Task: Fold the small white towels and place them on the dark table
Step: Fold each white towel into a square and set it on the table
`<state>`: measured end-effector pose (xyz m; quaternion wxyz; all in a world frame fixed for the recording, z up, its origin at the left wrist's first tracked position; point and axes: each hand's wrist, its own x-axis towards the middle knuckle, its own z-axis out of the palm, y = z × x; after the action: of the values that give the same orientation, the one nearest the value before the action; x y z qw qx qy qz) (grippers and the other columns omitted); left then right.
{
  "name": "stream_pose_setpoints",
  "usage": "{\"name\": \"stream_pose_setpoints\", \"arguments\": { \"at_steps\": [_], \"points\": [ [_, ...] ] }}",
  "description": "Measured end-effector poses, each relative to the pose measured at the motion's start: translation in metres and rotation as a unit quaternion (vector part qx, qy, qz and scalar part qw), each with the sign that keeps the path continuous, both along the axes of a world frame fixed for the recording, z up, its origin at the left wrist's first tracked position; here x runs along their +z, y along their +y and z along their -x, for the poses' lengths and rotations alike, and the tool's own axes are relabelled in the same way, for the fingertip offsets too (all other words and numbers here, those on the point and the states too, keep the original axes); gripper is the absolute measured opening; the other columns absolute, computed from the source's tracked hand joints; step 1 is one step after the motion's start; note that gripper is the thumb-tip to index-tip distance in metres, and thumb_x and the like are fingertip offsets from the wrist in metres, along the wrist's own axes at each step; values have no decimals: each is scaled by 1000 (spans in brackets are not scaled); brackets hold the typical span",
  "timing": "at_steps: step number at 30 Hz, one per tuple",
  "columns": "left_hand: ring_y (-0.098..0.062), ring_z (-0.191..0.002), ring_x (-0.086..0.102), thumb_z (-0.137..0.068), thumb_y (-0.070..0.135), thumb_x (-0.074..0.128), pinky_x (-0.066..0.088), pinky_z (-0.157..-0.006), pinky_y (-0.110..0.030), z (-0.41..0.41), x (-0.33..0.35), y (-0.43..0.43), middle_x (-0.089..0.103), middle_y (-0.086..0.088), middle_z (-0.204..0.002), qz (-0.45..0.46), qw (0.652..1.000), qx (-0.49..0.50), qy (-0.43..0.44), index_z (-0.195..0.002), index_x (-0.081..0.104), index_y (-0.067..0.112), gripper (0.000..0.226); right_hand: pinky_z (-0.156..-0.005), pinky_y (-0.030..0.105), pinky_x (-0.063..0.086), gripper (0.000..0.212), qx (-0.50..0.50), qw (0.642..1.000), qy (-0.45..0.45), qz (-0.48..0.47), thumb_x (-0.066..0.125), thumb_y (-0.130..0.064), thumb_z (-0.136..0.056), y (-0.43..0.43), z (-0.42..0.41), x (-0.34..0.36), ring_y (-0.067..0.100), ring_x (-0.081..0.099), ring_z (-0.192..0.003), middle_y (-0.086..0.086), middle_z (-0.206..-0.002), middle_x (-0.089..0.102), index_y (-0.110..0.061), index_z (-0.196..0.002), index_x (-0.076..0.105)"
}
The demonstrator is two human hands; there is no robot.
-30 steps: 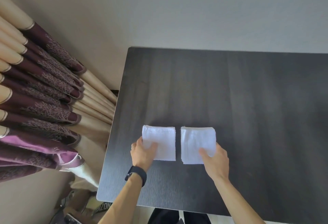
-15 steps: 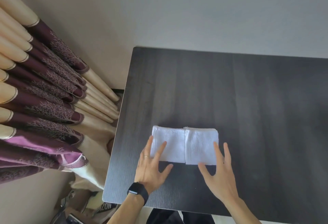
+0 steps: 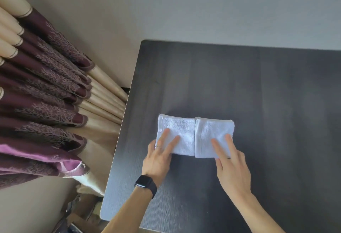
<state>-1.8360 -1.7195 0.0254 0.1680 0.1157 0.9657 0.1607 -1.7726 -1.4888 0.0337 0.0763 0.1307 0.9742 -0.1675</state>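
At centre frame, two folded white towels point(image 3: 195, 136) lie side by side, touching, on the dark counter point(image 3: 258, 94). Left hand point(image 3: 158, 156) and right hand point(image 3: 230, 164) rest straight fingers flat on their near edges.

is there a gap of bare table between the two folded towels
No, the left towel and the right towel lie edge to edge on the dark table, no surface showing between them.
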Motion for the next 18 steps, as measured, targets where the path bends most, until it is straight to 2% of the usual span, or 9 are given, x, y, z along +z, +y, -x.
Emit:
{"name": "stream_pose_setpoints", "arguments": {
  "at_steps": [4, 9, 12, 18],
  "points": [
    [-21, -129, 30, -94, 11, 49, 54, -63, -28, 72, -3, 14, 5, 28, -159, -27, 998, 21, 50, -142, 24, 63, 75, -51, 31, 53, 64, -1, 1000, 17, -24, 65, -22, -89, 11, 74, 0, 21, 49, -93, -10, -156, 19, -45, -141, 36],
    [-20, -128, 29, -95, 13, 47, 56, -81, -35, 179, -9, 33, 5, 29, -157, -50, 995, 21, 88, -140, 26, 63, 70, -49, 29, 45, 62, 16, 997, 57, -46, 60, -24, -91, 29, 175, -11, 20, 45, -86, -8, -155, 18, -45, -141, 31],
    [-19, -130, 28, -95, 15, 46, 55, -85, -36, 235, -14, 43, 5, 30, -156, -55, 994, 24, 92, -139, 28, 62, 68, -49, 27, 39, 59, 26, 995, 77, -59, 56, -25, -94, 40, 228, -17, 21, 45, -86, -9, -155, 14, -46, -141, 27],
    [-23, -132, 30, -94, 10, 42, 46, -104, -37, 311, -21, 57, 9, 26, -158, -73, 992, 10, 101, -141, 31, 59, 69, -50, 28, 39, 54, 24, 994, 82, -74, 48, -29, -99, 54, 299, -20, 21, 45, -89, -11, -154, 8, -49, -140, 19]
  ]
}}
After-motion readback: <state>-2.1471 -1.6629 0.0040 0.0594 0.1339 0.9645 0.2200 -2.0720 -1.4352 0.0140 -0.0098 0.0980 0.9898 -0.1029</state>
